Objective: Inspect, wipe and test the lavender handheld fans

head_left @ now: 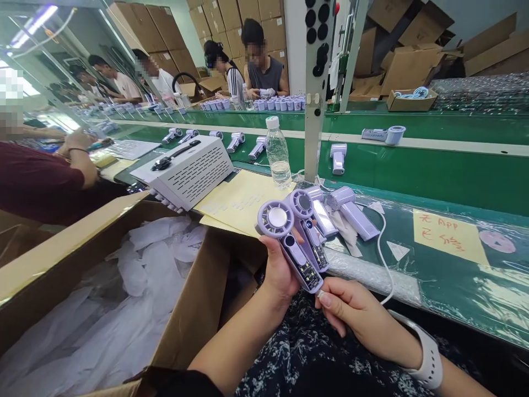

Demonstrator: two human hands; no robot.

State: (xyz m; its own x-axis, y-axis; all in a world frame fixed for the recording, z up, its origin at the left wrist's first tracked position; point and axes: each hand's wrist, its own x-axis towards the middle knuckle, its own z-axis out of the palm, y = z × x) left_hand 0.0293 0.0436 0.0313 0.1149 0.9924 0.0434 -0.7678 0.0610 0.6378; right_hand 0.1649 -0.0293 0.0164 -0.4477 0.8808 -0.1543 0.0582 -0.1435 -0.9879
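My left hand [281, 270] is wrapped round two purple handheld fans held side by side, their round heads up. The nearer fan [276, 218] has a pale centre disc and a bare circuit board in its handle; the other fan [302, 203] sits just behind it, circuit board also showing. At the bottom end of the nearer handle, my right hand [341, 303] pinches a small white piece, which looks like a cable plug. A white cable [389, 275] curves over the bench. More purple fans [357, 215] lie on the bench behind my hands.
An open carton [206, 298] with white bags stands at left. Behind it are a grey metal box [190, 171], yellow sheets [231, 201] and a water bottle [278, 154]. A metal post [313, 132] rises beside the green conveyor [446, 173] carrying fans. Several people sit beyond and at left.
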